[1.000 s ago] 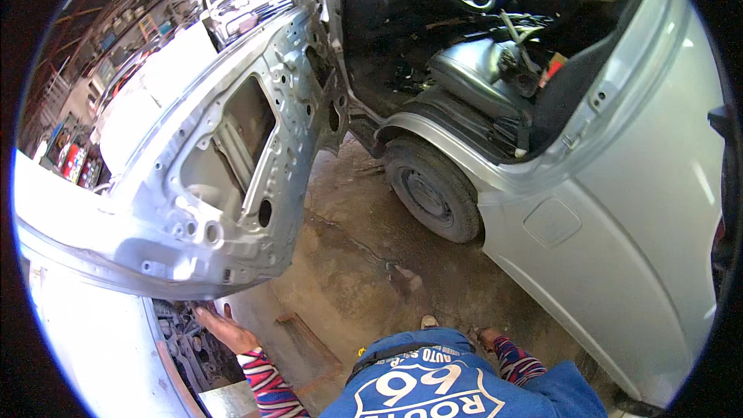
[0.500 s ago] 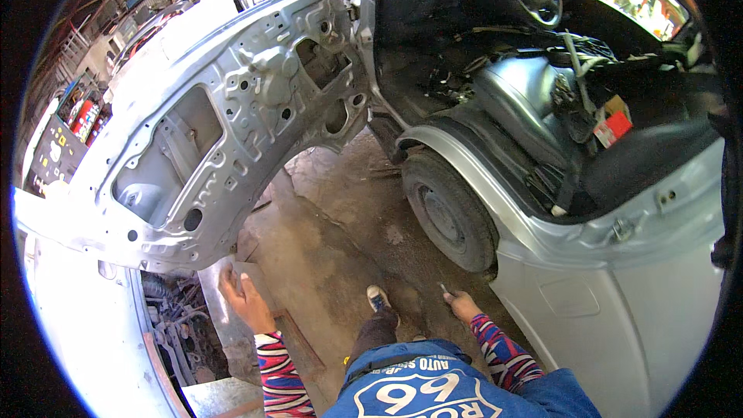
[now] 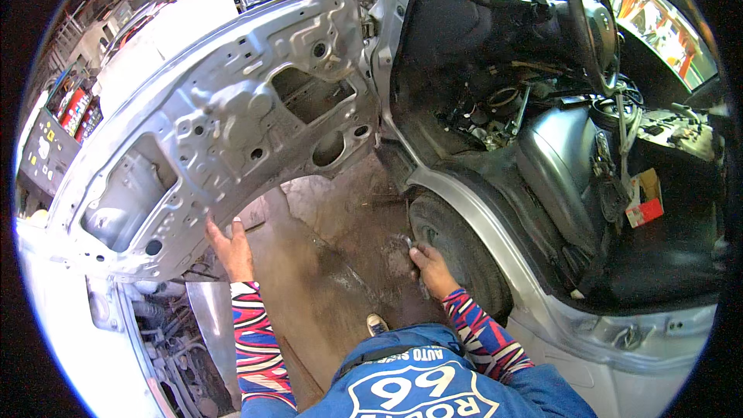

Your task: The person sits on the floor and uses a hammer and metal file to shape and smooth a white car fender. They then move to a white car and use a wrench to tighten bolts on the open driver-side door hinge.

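My left hand (image 3: 228,248) rests flat with spread fingers against the lower edge of a bare silver car door (image 3: 209,131), which stands wide open with its inner panel stripped. My right hand (image 3: 432,267) is closed around a slim metal tool (image 3: 414,259), held next to the front tyre (image 3: 457,240) of the silver car. Both my forearms wear striped sleeves. One of my shoes (image 3: 377,323) shows on the concrete floor between the hands.
The open cabin shows a steering wheel (image 3: 592,23), a stripped dashboard area with loose wiring (image 3: 503,108) and a dark seat (image 3: 619,209). Another white vehicle (image 3: 162,23) stands behind the door. Shelves with red items (image 3: 73,112) are at the left. Engine parts (image 3: 166,340) lie lower left.
My view has moved closer to the door and cabin. My left hand rose from near the floor to the door's lower edge. My right hand moved up to the tyre.
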Tool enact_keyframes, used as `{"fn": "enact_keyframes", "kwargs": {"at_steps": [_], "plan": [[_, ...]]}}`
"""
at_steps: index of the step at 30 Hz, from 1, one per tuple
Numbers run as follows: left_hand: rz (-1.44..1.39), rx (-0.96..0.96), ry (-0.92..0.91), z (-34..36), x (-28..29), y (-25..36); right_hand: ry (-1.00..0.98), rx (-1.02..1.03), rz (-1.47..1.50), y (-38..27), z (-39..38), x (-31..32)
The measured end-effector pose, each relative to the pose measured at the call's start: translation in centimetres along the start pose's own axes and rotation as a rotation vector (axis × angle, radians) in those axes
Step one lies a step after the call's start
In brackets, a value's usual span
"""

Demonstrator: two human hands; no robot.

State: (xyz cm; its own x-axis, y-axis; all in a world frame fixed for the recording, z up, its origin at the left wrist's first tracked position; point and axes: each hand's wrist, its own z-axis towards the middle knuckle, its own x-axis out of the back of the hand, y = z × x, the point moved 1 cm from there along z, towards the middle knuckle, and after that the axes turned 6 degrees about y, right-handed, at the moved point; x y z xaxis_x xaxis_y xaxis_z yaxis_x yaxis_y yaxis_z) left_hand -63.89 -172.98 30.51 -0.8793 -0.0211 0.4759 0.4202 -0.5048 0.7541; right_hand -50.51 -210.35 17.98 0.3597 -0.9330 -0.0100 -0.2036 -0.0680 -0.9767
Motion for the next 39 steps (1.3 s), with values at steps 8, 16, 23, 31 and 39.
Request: {"fn": "enact_keyframes", "kwargs": {"at_steps": [8, 16, 23, 31, 39], "plan": [[0.070, -0.021, 0.051, 2.5, -8.9, -1.1, -0.092, 0.043, 0.099, -4.3, 19.0, 0.3], [0.178, 0.212, -0.002, 1.3, -14.7, 3.4, -0.278, -0.058, 0.133, -8.9, 34.7, -0.9], [-0.229, 0.226, -0.727, -5.8, -28.7, 12.4, -0.314, -0.424, 0.557, -11.3, 37.3, -7.4], [-0.268, 0.300, -0.699, -2.7, -30.8, 14.8, 0.027, 0.243, -0.242, -10.5, 49.1, -8.4], [-0.284, 0.416, -0.795, 2.9, -28.8, 15.2, -0.335, -0.054, 0.203, -13.2, 56.3, -10.5]]}}
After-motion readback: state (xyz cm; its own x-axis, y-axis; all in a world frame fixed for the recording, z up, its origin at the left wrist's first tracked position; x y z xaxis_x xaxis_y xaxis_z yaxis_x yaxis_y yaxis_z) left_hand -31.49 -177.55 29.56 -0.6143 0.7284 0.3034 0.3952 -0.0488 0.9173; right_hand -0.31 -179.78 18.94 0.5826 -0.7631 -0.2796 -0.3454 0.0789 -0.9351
